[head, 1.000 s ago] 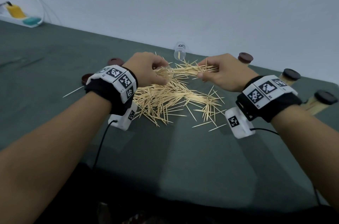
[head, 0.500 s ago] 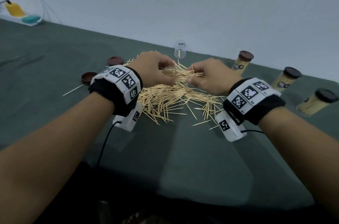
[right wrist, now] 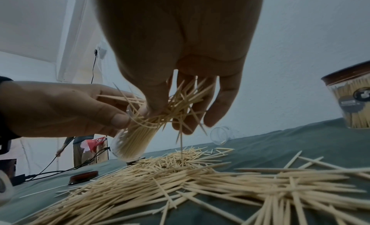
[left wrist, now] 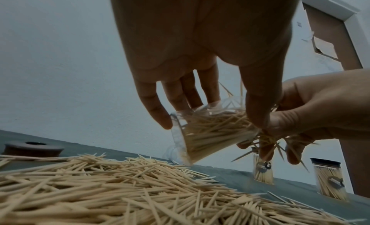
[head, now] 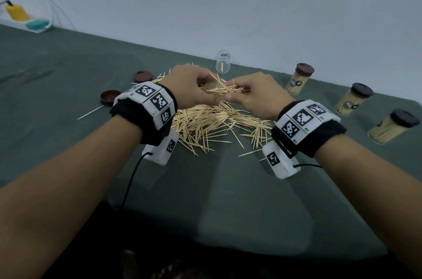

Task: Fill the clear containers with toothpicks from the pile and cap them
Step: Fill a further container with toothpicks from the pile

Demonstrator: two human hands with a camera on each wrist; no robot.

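Your hands work over the toothpick pile (head: 205, 123) mid-table; the green table (head: 68, 87) has its far edge at the wall just behind an empty clear container lying on its side (head: 222, 64), w/ open cloth toward you and to your left. Two loose brown caps (head: 110, 97) sit left of the pile, three capped full containers (head: 298, 82) line up to the right, well apart from your hands. Left hand (head: 189, 89) grips the clear container (left wrist: 208, 133), thumb on one side, fingers on the other, tilted w/ its mouth toward the right hand, partly filled, held above the pile. Right hand (head: 255, 93) pinches a messy bunch of toothpicks (right wrist: 176, 106) btw thumb and fingers, curled round it, tips at the container mouth; some sticks splay out, one hangs down toward the pile. Hands are almost touching at the mouth
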